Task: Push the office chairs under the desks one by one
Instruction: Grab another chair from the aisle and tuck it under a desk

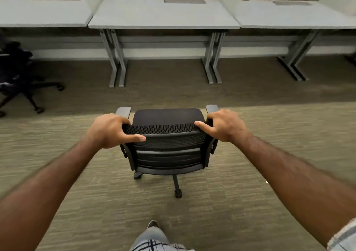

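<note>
Office chair point(169, 154) in left hand point(109, 130) and right hand point(225, 125), second chair point(17, 73), three desks point(163, 16)

I see a black chair point(167, 154) upright on the carpet point(269, 135). Its mesh back is toward me and its seat faces the middle desk point(163, 16). It has a grey-padded armrest on each side and a wheeled base. It stands well apart from that desk, roughly in line with the gap between the desk's legs. My left hand point(109, 131) grips the back's top left corner, and my right hand point(225, 125) grips the top right. The left desk point(42, 12), the middle desk and the right desk point(292, 16) form a row, pale-topped on grey metal legs. A second chair point(17, 73), dark and blurred, stands before the left desk, not under it.
</note>
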Demonstrator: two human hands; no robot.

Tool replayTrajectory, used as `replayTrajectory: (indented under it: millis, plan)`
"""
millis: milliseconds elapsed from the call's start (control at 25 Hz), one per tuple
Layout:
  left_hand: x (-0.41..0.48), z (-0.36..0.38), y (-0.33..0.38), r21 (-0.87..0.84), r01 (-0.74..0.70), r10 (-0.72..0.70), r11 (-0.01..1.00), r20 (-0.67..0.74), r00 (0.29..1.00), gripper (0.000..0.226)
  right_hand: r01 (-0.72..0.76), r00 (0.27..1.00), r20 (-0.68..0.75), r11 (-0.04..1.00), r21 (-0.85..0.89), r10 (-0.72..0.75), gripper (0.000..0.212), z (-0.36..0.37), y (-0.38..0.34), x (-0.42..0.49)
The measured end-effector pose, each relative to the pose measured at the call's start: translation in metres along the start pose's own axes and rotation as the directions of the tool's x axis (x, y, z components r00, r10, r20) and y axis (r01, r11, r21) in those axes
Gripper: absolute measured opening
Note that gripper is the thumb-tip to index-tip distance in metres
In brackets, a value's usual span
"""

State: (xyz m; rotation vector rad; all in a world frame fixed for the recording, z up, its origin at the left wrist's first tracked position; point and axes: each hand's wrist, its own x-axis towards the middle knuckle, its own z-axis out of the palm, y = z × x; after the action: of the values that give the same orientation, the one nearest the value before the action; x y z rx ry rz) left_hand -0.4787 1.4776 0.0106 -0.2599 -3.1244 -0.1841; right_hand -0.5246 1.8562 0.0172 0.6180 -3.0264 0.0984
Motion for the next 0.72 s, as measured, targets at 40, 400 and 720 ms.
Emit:
replayTrajectory:
  millis: [40, 400, 720]
  plan:
    - [0.008, -0.002, -0.002, -0.005, 0.007, -0.007, 1.0, -0.01, 1.0, 0.1, 0.005, 1.0, -0.017, 1.0, 0.002, -0.005, 0.084, 0.001, 0.002, 0.009]
    - [0.129, -0.008, -0.068, -0.005, 0.015, -0.015, 1.0, -0.032, 0.999, 0.101, -0.025, 0.999, -0.042, 1.0, -0.008, 0.025, 0.068, 0.01, 0.004, 0.13]
    - [0.219, -0.018, -0.145, -0.038, 0.053, -0.055, 0.998, -0.042, 0.998, 0.105, 0.027, 0.999, -0.026, 0.999, -0.021, -0.028, 0.067, 0.021, -0.01, 0.26]
